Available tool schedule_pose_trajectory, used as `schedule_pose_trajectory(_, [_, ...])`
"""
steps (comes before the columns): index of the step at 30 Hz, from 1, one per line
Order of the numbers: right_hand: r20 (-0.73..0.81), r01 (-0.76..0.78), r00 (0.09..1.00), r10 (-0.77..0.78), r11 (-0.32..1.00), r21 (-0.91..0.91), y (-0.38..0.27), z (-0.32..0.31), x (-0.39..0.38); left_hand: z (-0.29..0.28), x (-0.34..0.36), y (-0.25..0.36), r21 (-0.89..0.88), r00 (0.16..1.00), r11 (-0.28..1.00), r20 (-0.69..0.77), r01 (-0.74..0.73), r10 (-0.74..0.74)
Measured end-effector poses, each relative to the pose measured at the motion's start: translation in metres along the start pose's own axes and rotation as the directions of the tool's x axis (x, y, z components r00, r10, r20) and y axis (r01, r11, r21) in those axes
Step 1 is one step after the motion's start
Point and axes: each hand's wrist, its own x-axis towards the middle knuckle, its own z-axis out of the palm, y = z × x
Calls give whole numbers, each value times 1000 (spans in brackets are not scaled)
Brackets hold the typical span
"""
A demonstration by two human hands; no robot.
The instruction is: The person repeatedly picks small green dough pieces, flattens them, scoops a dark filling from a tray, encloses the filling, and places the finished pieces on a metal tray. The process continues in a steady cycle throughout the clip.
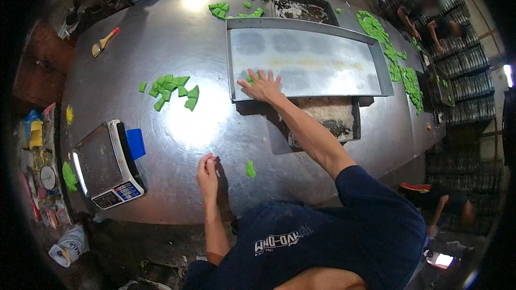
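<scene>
While the right hand (263, 88) lies over a bright-green flat piece (249, 80) at the left near part of a shallow rectangular metal tray (317, 70), its grip open with fingers spread, the left hand (207, 178) is near the table's near edge, fingers curled; whether that grip holds anything, I cannot tell. The shiny grey metal table (177, 177) carries a cluster of green pieces (168, 86) left of the tray and a white-framed digital scale (110, 166) farther left. Beyond its right side stand stacks of ridged metal (473, 80).
</scene>
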Motion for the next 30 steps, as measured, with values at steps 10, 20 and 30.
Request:
schedule_pose_trajectory(10, [-182, 483, 876, -447, 804, 348, 2, 53, -184, -24, 6, 19, 120, 986, 981, -54, -149, 156])
schedule_pose_trajectory(20, [93, 59, 959, -269, 506, 860, -1, 53, -284, 43, -45, 29, 279, 889, 921, 439, -270, 128])
schedule_pose_trajectory(30, [-266, 269, 962, -60, 352, 896, 30, -65, -314, 131, -126, 103, -426, 931, 893, 247, -146, 270])
